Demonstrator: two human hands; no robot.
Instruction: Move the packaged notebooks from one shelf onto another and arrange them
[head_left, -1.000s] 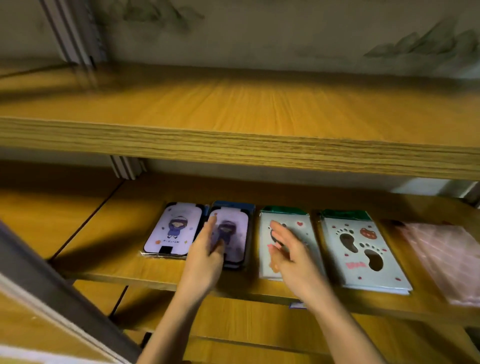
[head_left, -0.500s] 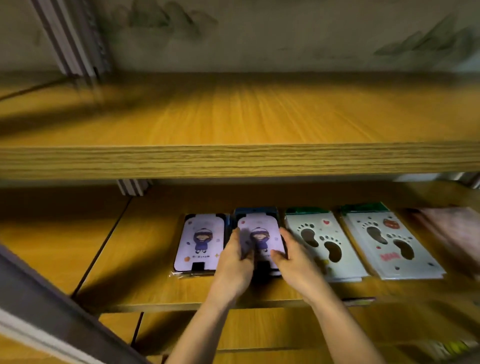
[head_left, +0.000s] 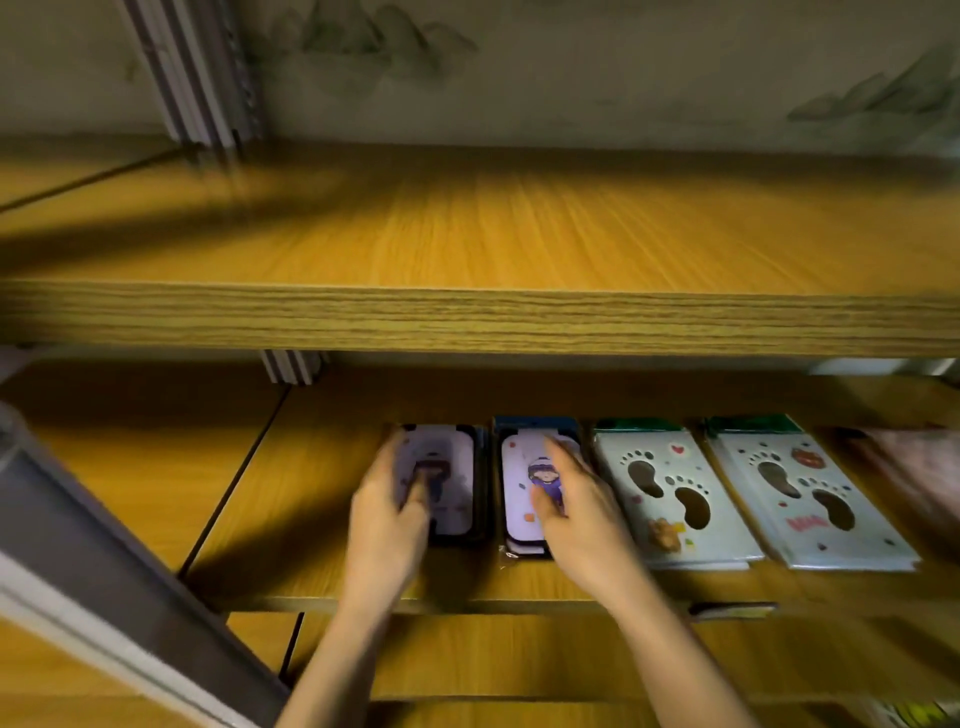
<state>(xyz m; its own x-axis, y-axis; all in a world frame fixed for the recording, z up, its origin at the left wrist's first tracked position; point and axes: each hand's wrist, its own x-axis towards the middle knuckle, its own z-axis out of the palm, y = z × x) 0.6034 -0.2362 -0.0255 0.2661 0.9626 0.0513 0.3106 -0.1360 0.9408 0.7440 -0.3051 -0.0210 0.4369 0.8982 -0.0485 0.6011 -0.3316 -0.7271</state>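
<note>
While spread across the lower shelf (head_left: 332, 582), lie in a row four packaged notebooks, flat and face up. Furthest left in that row, the purple notebook (head_left: 451, 486) with a blurred cartoon figure, under the left hand (head_left: 390, 514): fingers (head_left: 418, 480) resting on its cover and left edge, loosely curled, whether truly gripping cannot be told because of motion blur. Just right of it, touching or nearly so, the second purple notebook (head_left: 524, 499) with a blue top edge, covered in part by the right hand (head_left: 582, 514), fingers (head_left: 558, 457) laid flat and slack over the cover, not clenched around anything. Right of that, the first footprint notebook (head_left: 670, 499), pale with a green header, and beside it the second footprint notebook (head_left: 795, 499) of the same kind, both untouched. At the far right of the row, a blurred pinkish package (head_left: 919, 467), detail unreadable. Above the row, the upper shelf (head_left: 467, 322), bare wood grain. Behind it, a wall (head_left: 571, 67) with faint painted hills and a grey metal upright (head_left: 192, 73).
</note>
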